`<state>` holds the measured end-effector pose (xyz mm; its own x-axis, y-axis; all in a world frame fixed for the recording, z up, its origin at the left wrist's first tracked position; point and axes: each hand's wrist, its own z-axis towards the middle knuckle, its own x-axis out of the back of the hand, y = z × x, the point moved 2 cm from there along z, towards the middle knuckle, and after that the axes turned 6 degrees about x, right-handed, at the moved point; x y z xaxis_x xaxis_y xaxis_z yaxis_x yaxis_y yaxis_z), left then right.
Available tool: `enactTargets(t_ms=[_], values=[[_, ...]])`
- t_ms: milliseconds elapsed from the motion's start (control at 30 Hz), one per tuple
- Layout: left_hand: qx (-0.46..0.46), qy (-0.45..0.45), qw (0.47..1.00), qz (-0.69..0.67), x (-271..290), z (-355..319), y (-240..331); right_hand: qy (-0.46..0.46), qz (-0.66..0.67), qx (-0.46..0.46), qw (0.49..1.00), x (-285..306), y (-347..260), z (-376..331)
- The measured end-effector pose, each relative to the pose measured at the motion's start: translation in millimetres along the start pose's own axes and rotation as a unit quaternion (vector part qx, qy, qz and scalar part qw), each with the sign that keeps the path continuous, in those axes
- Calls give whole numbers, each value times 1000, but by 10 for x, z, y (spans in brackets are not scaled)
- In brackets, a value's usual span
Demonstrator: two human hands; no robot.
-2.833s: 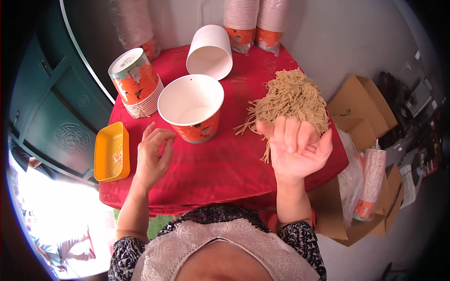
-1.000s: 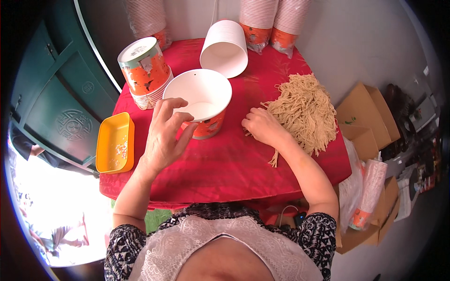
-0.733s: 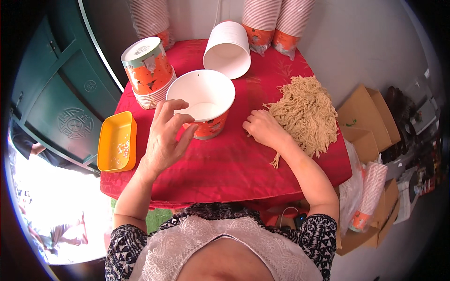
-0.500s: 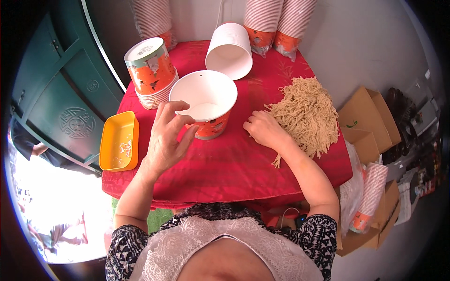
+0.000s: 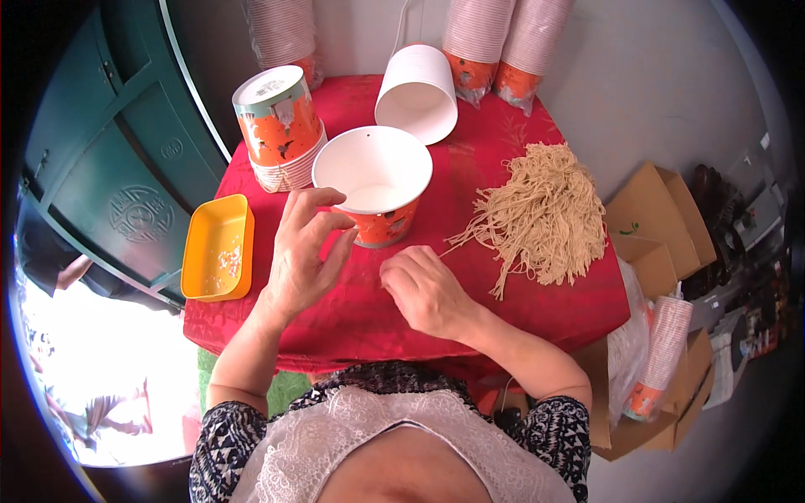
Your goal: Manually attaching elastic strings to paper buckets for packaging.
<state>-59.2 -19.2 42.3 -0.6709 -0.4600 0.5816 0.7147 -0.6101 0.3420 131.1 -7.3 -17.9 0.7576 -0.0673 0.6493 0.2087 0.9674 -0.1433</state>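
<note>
In front of me an orange-printed paper bucket stands upright, white inside, with a small hole near its far rim. My left hand is at its front left side, fingers curved and apart, with nothing visible between them. My right hand is closed over the tablecloth in front of the bucket. A thin tan string runs from its fingers toward the loose heap of tan strings at the right. The fingertips themselves are partly hidden.
A yellow tray with small white and pink bits sits at the left edge of the red-covered table. Upside-down stacked buckets stand behind it. Another bucket lies on its side. Wrapped bucket stacks line the back; cardboard boxes are at right.
My right hand has moved left, away from the heap, with a string trailing from it. My left hand stays by the bucket, and the view has shifted slightly.
</note>
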Motion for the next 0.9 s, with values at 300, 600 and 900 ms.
enactTargets(t_ms=[300,600,900], values=[[192,-108,958,-183,-70,-304,60,145,443,-342,816,-102,37,-101],[182,-123,946,-237,-177,-433,99,154,502,-330,785,-270,-72,-50],[134,-95,975,-150,-148,-423,8,140,348,-343,861,-219,-190,-58]])
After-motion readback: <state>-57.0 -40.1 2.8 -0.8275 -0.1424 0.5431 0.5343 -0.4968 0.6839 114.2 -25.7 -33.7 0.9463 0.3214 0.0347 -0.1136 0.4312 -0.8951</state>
